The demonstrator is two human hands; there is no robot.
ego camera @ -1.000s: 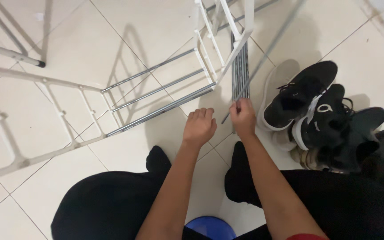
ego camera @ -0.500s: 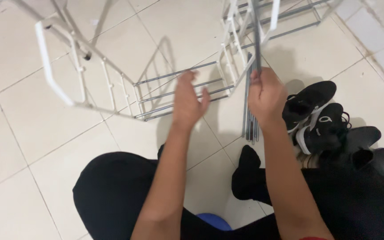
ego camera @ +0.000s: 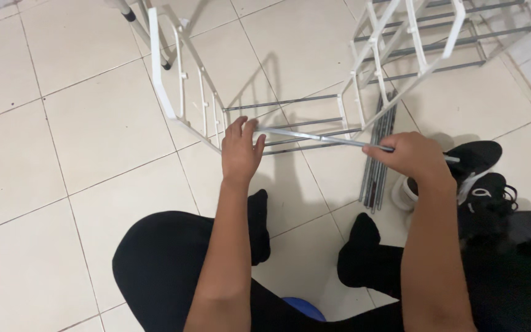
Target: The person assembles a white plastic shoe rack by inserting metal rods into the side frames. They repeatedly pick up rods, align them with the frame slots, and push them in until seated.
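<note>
Both hands closed on one grey metal rod (ego camera: 321, 139), left grip (ego camera: 241, 150) and right grip (ego camera: 410, 157) at opposite ends.

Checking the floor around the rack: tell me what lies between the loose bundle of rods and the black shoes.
In the head view, the right hand, gripping a metal rod, hangs over that stretch; beneath it only tile floor shows between the rod bundle and black shoes.

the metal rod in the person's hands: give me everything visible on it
The rod is a thin, straight, silver-grey tube that looks like metal, with a slight sheen. It lies nearly level across the view, dipping a little toward the right. The right hand grips it near one end, and a short stub pokes out past the fist. The left hand touches its other end beside the white side frame. It is raised above the tiled floor; similar rods lie bundled below.
</note>
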